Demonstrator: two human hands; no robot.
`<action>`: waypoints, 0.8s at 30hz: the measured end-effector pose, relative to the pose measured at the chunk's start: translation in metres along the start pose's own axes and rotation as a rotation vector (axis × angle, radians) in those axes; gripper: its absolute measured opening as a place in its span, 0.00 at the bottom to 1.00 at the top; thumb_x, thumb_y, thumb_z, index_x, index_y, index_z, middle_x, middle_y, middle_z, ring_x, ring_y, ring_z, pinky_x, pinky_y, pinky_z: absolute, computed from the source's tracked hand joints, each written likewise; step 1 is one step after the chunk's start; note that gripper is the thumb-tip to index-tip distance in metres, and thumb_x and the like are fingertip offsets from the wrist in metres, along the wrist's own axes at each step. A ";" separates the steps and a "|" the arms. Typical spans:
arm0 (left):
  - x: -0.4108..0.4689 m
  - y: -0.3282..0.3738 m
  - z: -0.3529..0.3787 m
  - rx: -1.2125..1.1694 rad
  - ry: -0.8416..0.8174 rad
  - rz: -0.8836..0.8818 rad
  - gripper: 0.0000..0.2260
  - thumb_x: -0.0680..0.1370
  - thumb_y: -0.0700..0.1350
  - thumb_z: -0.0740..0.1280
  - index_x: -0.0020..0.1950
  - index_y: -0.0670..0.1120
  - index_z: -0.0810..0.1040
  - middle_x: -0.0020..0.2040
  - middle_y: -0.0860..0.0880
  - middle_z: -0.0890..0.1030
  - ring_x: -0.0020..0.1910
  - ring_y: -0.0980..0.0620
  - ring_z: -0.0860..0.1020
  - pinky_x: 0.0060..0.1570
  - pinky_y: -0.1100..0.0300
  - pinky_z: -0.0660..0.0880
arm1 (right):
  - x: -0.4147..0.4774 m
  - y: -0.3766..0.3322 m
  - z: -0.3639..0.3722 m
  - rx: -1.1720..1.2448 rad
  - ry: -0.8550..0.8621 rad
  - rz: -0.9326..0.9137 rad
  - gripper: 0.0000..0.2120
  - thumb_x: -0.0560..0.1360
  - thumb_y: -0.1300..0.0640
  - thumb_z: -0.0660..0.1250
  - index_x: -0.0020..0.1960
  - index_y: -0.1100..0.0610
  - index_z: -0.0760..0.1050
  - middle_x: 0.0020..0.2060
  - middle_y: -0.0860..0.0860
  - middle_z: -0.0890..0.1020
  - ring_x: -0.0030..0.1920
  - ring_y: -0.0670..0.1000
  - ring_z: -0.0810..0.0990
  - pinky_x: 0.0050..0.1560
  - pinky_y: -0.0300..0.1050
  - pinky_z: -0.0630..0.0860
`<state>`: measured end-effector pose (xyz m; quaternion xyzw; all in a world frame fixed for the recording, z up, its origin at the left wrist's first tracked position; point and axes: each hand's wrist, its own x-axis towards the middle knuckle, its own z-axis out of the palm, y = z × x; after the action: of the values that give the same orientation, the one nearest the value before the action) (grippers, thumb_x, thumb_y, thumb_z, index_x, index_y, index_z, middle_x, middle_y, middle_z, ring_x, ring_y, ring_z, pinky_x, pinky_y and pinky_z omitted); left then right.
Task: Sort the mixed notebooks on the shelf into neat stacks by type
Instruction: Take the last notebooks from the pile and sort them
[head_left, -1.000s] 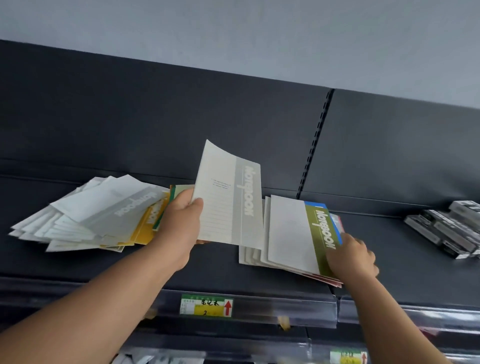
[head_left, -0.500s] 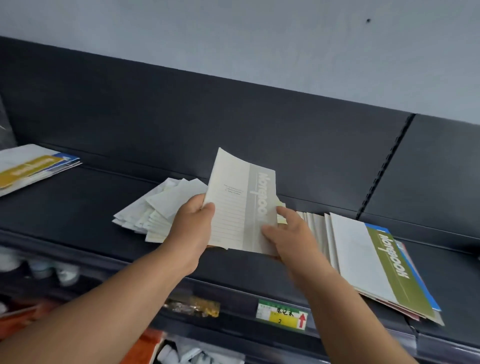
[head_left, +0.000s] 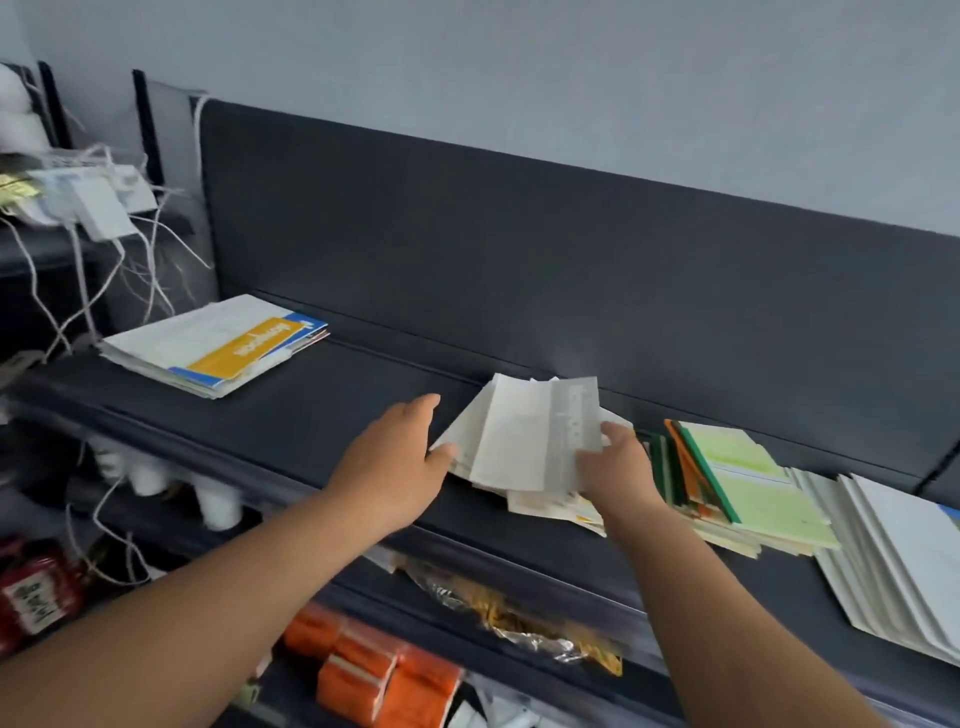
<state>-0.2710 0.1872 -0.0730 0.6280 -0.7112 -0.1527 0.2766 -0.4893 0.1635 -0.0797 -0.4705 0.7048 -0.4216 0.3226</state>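
The right hand (head_left: 618, 467) pinches the right edge of a grey-striped notebook (head_left: 540, 431) atop a fanned white pile on the shelf (head_left: 332, 410). The left hand (head_left: 400, 457) lies flat and spread — its thumb touching the pile's left edge. Green-covered notebooks (head_left: 743, 483) sit just right of the right hand; a yellow-banded stack (head_left: 218, 343) lies well left of the left hand.

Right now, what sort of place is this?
Probably a small shop's stationery aisle: dark retail shelf with notebook stacks, and packaged goods on the tier below.
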 end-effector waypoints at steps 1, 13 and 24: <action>0.000 -0.011 -0.006 0.059 0.004 0.021 0.27 0.80 0.52 0.61 0.77 0.51 0.56 0.72 0.49 0.67 0.68 0.49 0.69 0.64 0.52 0.70 | 0.003 0.000 0.007 -0.082 0.025 0.015 0.25 0.77 0.67 0.60 0.73 0.60 0.65 0.47 0.50 0.77 0.46 0.54 0.78 0.47 0.46 0.76; 0.014 -0.112 -0.057 0.281 0.054 0.042 0.28 0.80 0.56 0.60 0.77 0.50 0.56 0.72 0.49 0.66 0.69 0.49 0.66 0.65 0.54 0.68 | -0.013 -0.058 0.110 -0.893 -0.023 -0.276 0.26 0.81 0.47 0.56 0.77 0.51 0.58 0.79 0.50 0.53 0.78 0.56 0.48 0.75 0.59 0.51; 0.069 -0.213 -0.119 0.429 0.119 -0.141 0.27 0.80 0.55 0.60 0.76 0.48 0.59 0.71 0.48 0.67 0.69 0.47 0.66 0.66 0.52 0.67 | 0.025 -0.115 0.281 -0.725 -0.370 -0.459 0.29 0.81 0.42 0.57 0.78 0.52 0.57 0.78 0.51 0.57 0.78 0.55 0.53 0.76 0.56 0.53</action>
<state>-0.0328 0.0997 -0.0843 0.7283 -0.6643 0.0205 0.1669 -0.2142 0.0352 -0.1002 -0.7640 0.6149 -0.1177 0.1560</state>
